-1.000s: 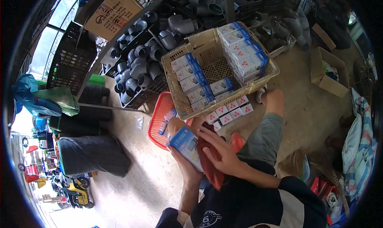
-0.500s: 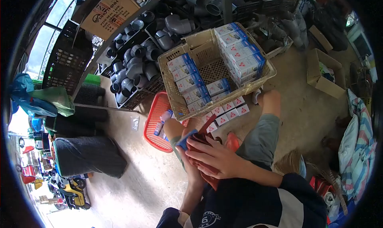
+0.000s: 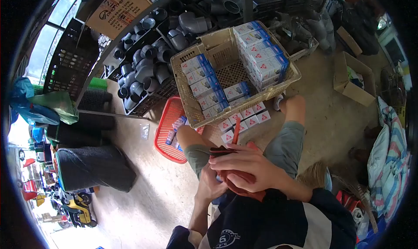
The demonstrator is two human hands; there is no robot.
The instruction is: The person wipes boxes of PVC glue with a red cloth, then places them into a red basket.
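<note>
A dark red cloth (image 3: 239, 182) is bunched between my two hands, just in front of my body. My right hand (image 3: 241, 164) is wrapped over the cloth from the right. Lower and to the left, my left hand (image 3: 212, 183) has its fingers curled; a small bit of blue shows beside them, and what it grips is mostly hidden. Beyond my knees, a tan plastic crate (image 3: 187, 105) holds stacks of white and blue boxes (image 3: 268, 65). Small white boxes (image 3: 241, 124) lie on the floor before it.
Left of my knee sits a red basket (image 3: 162, 136) with blue and white packages. Black crates of grey pipe fittings (image 3: 146, 70) stand behind it. An open carton (image 3: 357, 85) is at the right. A dark mesh roll (image 3: 96, 168) lies at the left.
The blue item that stuck up above my left hand is now mostly hidden. My left hand has lowered slightly, and my right hand has moved right with the cloth.
</note>
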